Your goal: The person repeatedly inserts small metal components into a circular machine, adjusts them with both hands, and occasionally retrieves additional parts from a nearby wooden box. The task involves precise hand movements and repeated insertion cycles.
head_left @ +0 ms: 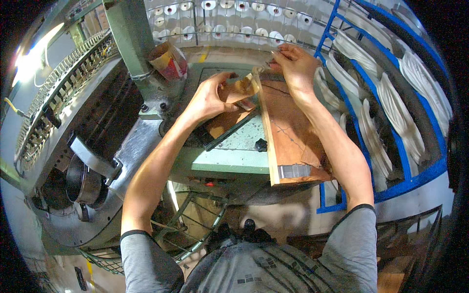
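My left hand (213, 96) is raised over the green machine table, its thumb and fingers curled round a glossy yellow-brown curved piece (244, 88). The piece's exact kind is hard to make out. To its right, over the far end of a wooden board (288, 129), my right hand (295, 68) is closed in a pinch. Something small and thin shows at its fingertips, too small to name. The board is reddish brown with dark cracks and a strip of grey tape (294, 171) near its close end. A dark-edged tray with a brown inside (227, 122) lies under my left hand.
A green machine (127, 39) with a metal arm stands left. Beside its post is a red and tan carton (168, 61). A black knob (261, 145) sits on the green table (224, 160). Blue racks (352, 122) with white yarn bundles stand right; thread cones (227, 33) line the back.
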`<act>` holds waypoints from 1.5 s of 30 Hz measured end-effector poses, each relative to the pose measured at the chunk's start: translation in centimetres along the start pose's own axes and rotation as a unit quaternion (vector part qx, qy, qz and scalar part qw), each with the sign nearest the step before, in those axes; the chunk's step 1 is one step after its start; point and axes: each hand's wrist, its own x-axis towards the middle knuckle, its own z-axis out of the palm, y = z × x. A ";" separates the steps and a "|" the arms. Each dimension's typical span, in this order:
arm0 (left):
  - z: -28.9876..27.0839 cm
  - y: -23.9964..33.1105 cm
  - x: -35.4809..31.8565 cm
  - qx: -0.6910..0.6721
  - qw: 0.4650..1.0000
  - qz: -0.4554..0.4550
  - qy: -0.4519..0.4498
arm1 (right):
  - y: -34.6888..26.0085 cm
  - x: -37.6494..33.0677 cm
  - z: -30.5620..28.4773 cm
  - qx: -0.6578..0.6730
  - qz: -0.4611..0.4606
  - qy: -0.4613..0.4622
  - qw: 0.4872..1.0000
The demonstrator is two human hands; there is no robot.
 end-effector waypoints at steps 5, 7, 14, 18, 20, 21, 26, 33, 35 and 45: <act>0.9 0.4 0.6 0.005 1.000 -0.010 -0.012 | -0.7 1.4 -0.5 -0.033 0.000 -0.016 0.999; 1.3 0.5 0.9 -0.014 1.000 -0.017 0.002 | -0.8 1.4 -0.6 -0.001 0.037 -0.030 0.999; 2.1 1.4 0.9 -0.059 0.996 -0.039 0.047 | -0.1 1.0 0.7 0.118 0.119 -0.020 0.986; 1.7 1.4 0.6 -0.055 0.994 -0.066 0.063 | -0.4 0.5 1.1 0.094 0.151 -0.038 0.983; 1.5 1.2 0.5 0.004 0.995 -0.079 0.066 | -0.7 -0.1 1.4 0.018 0.033 -0.055 0.998; 1.5 1.1 0.5 -0.001 0.995 -0.062 0.075 | -0.9 -0.4 1.6 -0.022 -0.022 -0.061 0.998; 1.9 1.0 0.0 -0.003 0.994 -0.024 0.107 | -0.7 -0.6 2.1 -0.052 -0.053 -0.062 0.995; 1.0 1.3 -0.3 -0.027 0.994 -0.045 0.092 | -0.1 0.1 1.2 -0.019 0.073 -0.050 0.996; 1.0 1.3 -0.4 -0.028 0.993 -0.052 0.104 | -0.3 -0.2 1.4 -0.021 0.029 -0.051 0.998; 1.2 0.9 0.6 -0.034 0.997 -0.053 0.053 | -1.6 -0.4 1.7 -0.079 -0.051 -0.116 0.989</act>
